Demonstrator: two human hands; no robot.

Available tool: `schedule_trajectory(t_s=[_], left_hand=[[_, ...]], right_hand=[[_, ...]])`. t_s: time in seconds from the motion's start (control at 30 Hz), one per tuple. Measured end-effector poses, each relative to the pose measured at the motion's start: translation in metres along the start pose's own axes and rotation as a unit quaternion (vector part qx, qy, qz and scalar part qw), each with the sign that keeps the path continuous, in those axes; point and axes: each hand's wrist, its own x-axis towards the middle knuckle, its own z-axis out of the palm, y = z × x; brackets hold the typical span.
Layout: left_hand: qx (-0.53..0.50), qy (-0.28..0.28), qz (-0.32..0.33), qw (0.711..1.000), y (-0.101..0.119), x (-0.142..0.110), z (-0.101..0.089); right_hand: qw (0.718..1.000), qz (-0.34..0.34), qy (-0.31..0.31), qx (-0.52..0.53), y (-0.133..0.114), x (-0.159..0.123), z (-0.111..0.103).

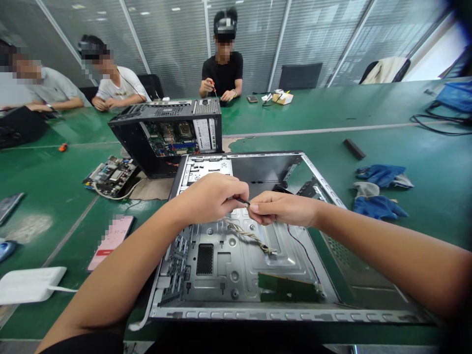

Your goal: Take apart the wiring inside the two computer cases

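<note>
Above an open metal computer case (236, 313) lying on its side, my left hand (217, 196) is closed in a pinch on a thin black cable (242, 201). My right hand (278, 207) pinches the same dark strand from the other side, fingertips almost meeting the left ones. Whether it ends in a plug is too small to tell. Under my hands, a bundle of twisted pale wires (250, 235) lies on the case's bare metal floor. A thin dark red and blue wire (304, 250) runs down the right side of the case, towards a green strip (287, 287).
Behind stands a second black computer case (127, 135) with a motherboard inside. Left are a loose circuit board (112, 174), a phone (112, 241) and a white adapter (31, 285). Blue gloves (381, 206) and a black bar (354, 149) lie right. Three people sit across the table.
</note>
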Motion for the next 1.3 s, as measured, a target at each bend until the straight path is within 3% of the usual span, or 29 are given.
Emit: schedule_trajectory(t_s=[0.73, 1.3], left_hand=[[0.009, -0.036, -0.001, 0.999, -0.003, 0.0, 0.002], [0.011, -0.041, -0.005, 0.999, -0.012, 0.0, 0.007]], right_hand=[[0.995, -0.003, -0.023, -0.095, 0.005, 0.003, -0.006], [0.996, 0.025, 0.004, -0.087, 0.01, 0.007, -0.007]])
